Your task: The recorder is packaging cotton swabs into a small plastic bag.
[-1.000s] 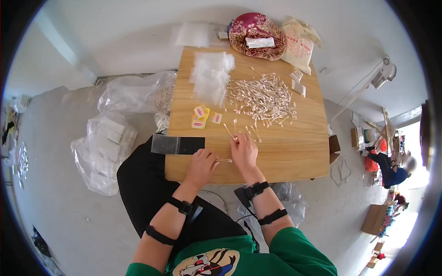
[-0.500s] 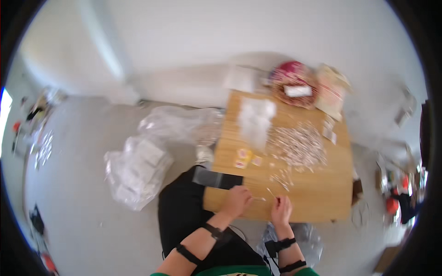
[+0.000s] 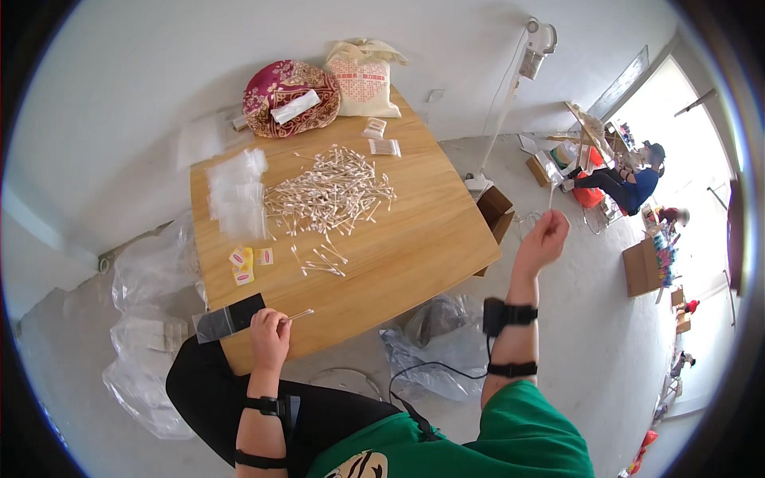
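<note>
At the front left edge of the wooden table, my left hand (image 3: 269,334) pinches a few cotton swabs (image 3: 301,315), their tips pointing right. My right hand (image 3: 543,237) is raised off to the right, past the table's edge, its fingers closed on a single upright cotton swab (image 3: 551,196). A large pile of cotton swabs (image 3: 335,190) lies mid-table, with several loose ones nearer me. Beside my left hand, a clear bag (image 3: 212,325) lies over a black flat pad (image 3: 245,311). Small yellow and white cards (image 3: 243,271) lie behind it.
Clear plastic bags (image 3: 237,195) are stacked left of the pile. A patterned red bundle (image 3: 291,99), a cloth bag (image 3: 362,80) and small swab packs (image 3: 384,147) stand along the back. An open cardboard box (image 3: 496,211) is right of the table. People sit farther right.
My right hand has risen away from the table to the right with a swab. The view has swung right. My left hand still holds its swabs near the black pad.
</note>
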{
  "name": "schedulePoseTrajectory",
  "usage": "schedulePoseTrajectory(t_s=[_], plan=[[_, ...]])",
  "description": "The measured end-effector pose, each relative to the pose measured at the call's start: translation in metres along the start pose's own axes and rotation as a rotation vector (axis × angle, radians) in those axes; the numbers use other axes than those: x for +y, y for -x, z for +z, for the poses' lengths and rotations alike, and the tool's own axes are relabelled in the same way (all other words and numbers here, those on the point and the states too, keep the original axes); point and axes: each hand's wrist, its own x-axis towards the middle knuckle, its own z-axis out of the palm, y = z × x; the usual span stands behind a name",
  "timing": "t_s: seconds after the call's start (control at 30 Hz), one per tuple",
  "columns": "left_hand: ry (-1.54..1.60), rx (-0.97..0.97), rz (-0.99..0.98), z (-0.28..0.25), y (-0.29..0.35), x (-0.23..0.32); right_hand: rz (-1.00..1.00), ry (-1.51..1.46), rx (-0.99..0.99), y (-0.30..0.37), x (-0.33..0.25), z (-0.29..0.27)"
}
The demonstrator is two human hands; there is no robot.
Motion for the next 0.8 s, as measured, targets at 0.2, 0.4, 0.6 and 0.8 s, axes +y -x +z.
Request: schedulePoseTrajectory(t_s=[0.2,0.4,0.6,0.8], plan=[[0.009,0.020,-0.056,-0.002,-0.004,0.005,-0.158,0.500,-0.434,0.067,0.121,0.032],[0.043,-0.010,-0.092,-0.008,-0.002,0.005,-0.107,-0.021,-1.124,0.244,-0.041,0.048],[0.071,-0.028,-0.088,-0.005,-0.003,0.007,-0.363,0.107,-1.143,0.301,-0.107,0.100],[0.089,-0.039,-0.078,-0.003,-0.004,0.002,-0.425,0.046,-1.127,0.310,-0.106,0.115]])
